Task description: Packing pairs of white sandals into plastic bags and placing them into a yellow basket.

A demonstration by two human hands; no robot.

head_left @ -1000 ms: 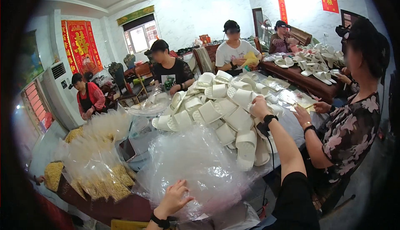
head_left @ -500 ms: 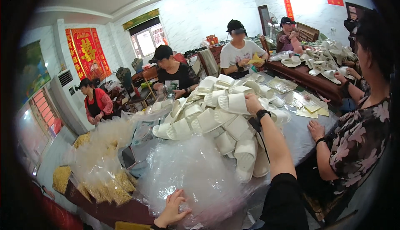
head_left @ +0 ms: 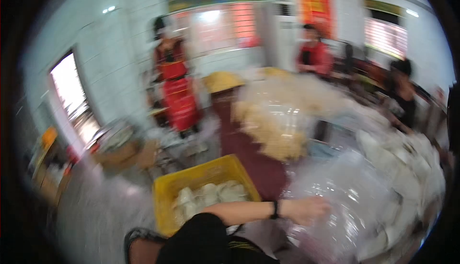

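My left hand [head_left: 306,210], with a dark band at its wrist, lies over a spread of clear plastic bags [head_left: 352,182] on the table. Motion blur smears its fingers, so whether they grip the plastic cannot be made out. The black-sleeved left forearm crosses in front of a yellow plastic crate [head_left: 165,211] that holds several white slippers [head_left: 211,194]. Along the right side, beyond the bags, is the heap of white slippers [head_left: 412,168]. My right hand is out of view.
Clear bags with yellowish contents [head_left: 275,125] cover the table's dark red part [head_left: 242,139]. A person in a red apron [head_left: 177,91] stands past the crate; another in red [head_left: 314,56] is farther back. Cardboard boxes [head_left: 122,156] lie at left. A chair back [head_left: 143,249] is near me.
My view has swung left, bringing the yellow crate and doorway into sight. The right hand, earlier on a slipper in the heap, has left the picture. My left hand is still at the plastic bags.
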